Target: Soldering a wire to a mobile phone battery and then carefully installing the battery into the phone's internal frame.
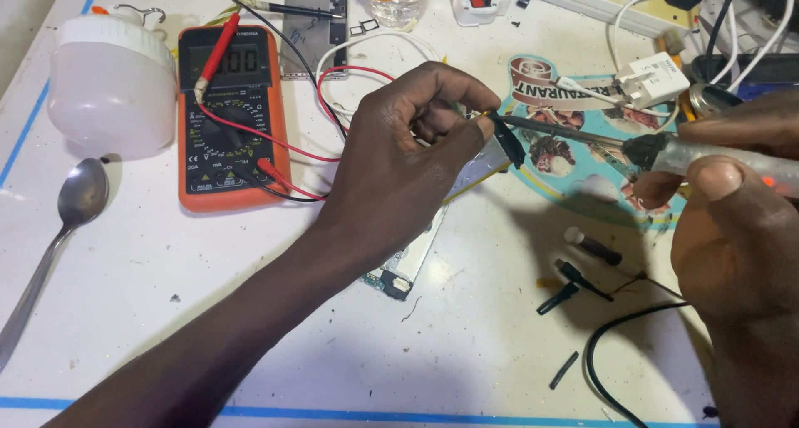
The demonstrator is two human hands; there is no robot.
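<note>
My left hand (408,158) is raised over the white table (466,345) and pinches a small black part with a thin yellow wire (506,138) between thumb and fingers. My right hand (736,228) grips a soldering iron (657,149) with a translucent handle, and its metal tip touches the black part. Under my left hand lies an opened phone board (408,266), mostly hidden by the hand.
An orange multimeter (233,120) with red and black leads lies at the left, beside a white bulb lamp (112,83) and a metal spoon (58,237). A white charger (653,79), cables, a round printed sticker (574,158) and small black clips (574,282) lie at the right.
</note>
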